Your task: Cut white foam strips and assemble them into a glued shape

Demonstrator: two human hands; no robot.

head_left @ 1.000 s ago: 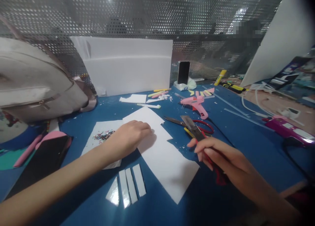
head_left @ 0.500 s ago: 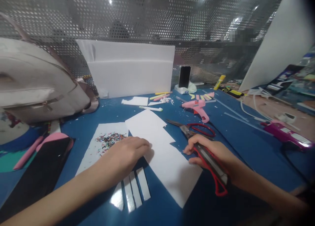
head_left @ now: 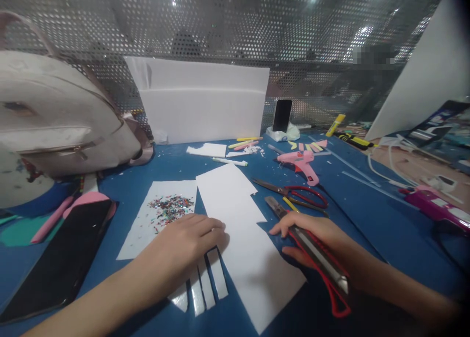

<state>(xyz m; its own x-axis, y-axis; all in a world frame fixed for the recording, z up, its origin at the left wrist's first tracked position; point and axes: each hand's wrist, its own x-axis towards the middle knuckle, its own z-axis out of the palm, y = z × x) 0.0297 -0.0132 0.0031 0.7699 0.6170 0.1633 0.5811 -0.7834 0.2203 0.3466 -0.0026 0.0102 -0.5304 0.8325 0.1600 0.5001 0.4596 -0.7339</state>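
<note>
A red-framed utility knife (head_left: 317, 251) lies slantwise in my right hand (head_left: 312, 234), closed around it. Its metal front end points up and left, just right of a white sheet (head_left: 253, 249) with a stepped right edge. My left hand (head_left: 194, 236) rests flat, palm down, with its fingertips on the left edge of that sheet. Several narrow white strips (head_left: 206, 285) stick out from beneath this hand, partly hidden by it. Behind it, colourful glitter pieces (head_left: 172, 209) are spread on a smaller white sheet (head_left: 137, 239). Red-handled scissors (head_left: 304, 195) lie beyond the knife.
A pink glue gun (head_left: 301, 163) lies behind the scissors, and a purple tool (head_left: 436, 204) is at right. A phone (head_left: 282, 115) stands at the back. On the left are a backpack (head_left: 66, 116) and a black flat object (head_left: 55, 258). A white board (head_left: 205, 111) leans on the mesh.
The whole view has shifted slightly. My right hand with the utility knife has drawn back a little from the scissors, uncovering the knife's front end. My left hand stays on the sheet.
</note>
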